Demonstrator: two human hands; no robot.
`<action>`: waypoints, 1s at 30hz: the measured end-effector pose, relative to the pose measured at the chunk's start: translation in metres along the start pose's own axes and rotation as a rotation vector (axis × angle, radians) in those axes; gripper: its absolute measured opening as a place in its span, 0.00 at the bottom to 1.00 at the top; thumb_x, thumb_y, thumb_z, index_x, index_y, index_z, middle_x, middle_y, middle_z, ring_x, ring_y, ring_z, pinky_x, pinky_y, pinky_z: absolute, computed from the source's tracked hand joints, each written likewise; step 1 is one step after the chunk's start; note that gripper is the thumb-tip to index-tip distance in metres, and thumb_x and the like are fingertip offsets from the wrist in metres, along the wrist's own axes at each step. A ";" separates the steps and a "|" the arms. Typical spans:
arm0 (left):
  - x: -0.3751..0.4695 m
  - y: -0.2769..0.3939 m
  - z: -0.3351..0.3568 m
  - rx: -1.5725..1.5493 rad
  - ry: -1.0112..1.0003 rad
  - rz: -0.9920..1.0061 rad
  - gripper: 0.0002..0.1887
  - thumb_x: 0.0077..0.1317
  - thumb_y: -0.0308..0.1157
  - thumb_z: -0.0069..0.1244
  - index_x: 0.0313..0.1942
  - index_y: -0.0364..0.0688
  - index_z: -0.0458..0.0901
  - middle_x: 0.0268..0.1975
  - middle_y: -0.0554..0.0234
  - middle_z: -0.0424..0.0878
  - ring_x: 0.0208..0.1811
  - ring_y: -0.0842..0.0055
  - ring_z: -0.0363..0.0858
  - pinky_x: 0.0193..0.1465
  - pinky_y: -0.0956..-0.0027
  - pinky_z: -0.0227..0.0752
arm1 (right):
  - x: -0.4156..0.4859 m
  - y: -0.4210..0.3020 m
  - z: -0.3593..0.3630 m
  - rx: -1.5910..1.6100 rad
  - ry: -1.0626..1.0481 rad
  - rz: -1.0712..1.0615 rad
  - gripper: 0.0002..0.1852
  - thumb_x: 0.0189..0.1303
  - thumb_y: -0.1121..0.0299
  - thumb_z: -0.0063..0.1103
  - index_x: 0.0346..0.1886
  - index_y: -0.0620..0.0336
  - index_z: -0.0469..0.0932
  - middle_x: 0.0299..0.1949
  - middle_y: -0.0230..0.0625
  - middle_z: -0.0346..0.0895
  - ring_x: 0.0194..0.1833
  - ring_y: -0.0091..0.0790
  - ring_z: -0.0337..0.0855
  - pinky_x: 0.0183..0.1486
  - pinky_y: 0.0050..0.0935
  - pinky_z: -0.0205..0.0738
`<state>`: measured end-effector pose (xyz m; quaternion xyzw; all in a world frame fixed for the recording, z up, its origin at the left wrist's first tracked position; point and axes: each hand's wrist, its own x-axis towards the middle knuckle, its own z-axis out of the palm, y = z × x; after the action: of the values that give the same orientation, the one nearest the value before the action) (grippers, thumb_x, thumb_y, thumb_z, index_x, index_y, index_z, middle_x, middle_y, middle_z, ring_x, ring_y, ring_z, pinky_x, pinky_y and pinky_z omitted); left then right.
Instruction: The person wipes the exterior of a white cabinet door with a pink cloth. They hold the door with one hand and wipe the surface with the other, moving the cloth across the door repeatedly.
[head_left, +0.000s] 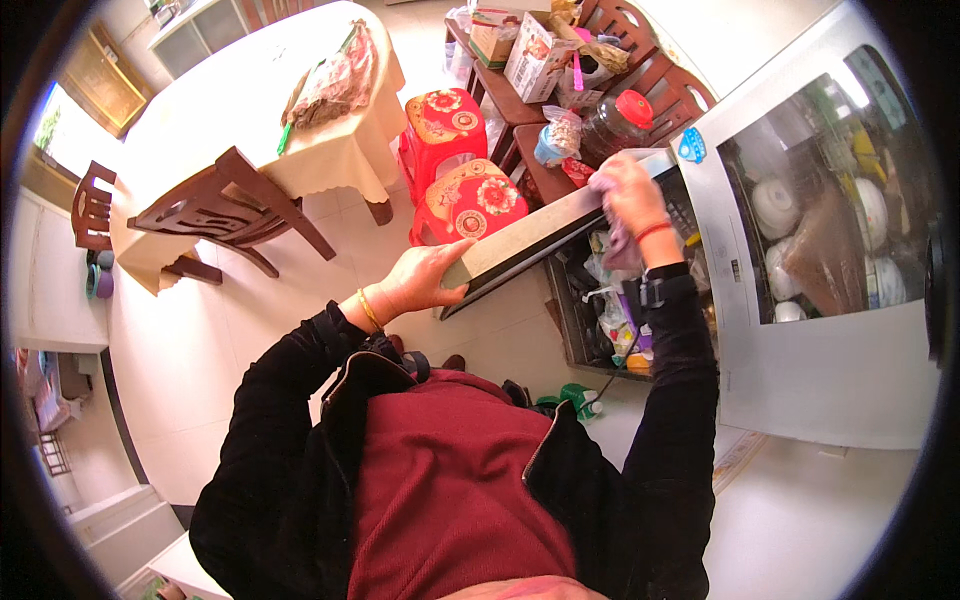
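Observation:
My left hand (427, 276), with a gold bracelet at its wrist, grips the outer end of an opened cabinet door (525, 234). My right hand (634, 196), a red band at its wrist, holds a mauve cloth (621, 246) at the door's other end, near the cabinet. Part of the cloth hangs below the fingers. Behind the door, a lower compartment (611, 366) holds bags and packages. The upper glass-fronted part of the cabinet (825, 195) shows bowls and dishes inside.
Two red patterned plastic stools (472, 201) stand beyond the door. Further right, a wooden bench (517, 101) bears boxes and a red-lidded jar (619, 120). A cloth-covered table (225, 82) and a wooden chair (232, 206) are at the left. Green bottles (577, 397) lie near my feet.

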<state>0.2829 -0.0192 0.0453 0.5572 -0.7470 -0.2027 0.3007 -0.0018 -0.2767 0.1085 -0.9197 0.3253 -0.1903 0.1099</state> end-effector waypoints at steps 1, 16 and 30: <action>0.000 0.000 0.000 0.002 0.012 0.012 0.34 0.51 0.39 0.58 0.59 0.36 0.70 0.42 0.44 0.83 0.42 0.55 0.83 0.45 0.57 0.77 | -0.002 -0.007 0.015 -0.057 -0.088 -0.012 0.09 0.49 0.72 0.60 0.36 0.56 0.82 0.47 0.37 0.77 0.50 0.43 0.79 0.55 0.36 0.73; 0.000 -0.001 0.000 0.023 0.027 0.014 0.35 0.50 0.38 0.58 0.60 0.37 0.70 0.43 0.46 0.83 0.42 0.56 0.83 0.45 0.59 0.77 | -0.010 0.019 0.046 -0.036 0.175 0.287 0.21 0.52 0.58 0.68 0.45 0.58 0.76 0.41 0.51 0.76 0.47 0.52 0.78 0.53 0.44 0.72; 0.016 -0.024 -0.025 -0.032 -0.004 -0.037 0.33 0.48 0.32 0.57 0.59 0.42 0.73 0.43 0.46 0.83 0.44 0.54 0.82 0.47 0.59 0.76 | -0.006 -0.012 0.054 -0.013 0.157 0.175 0.20 0.53 0.60 0.66 0.47 0.56 0.75 0.46 0.50 0.74 0.47 0.54 0.78 0.51 0.45 0.74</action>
<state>0.3135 -0.0411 0.0522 0.5655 -0.7339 -0.2212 0.3043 0.0231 -0.2593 0.0620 -0.8708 0.4133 -0.2491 0.0943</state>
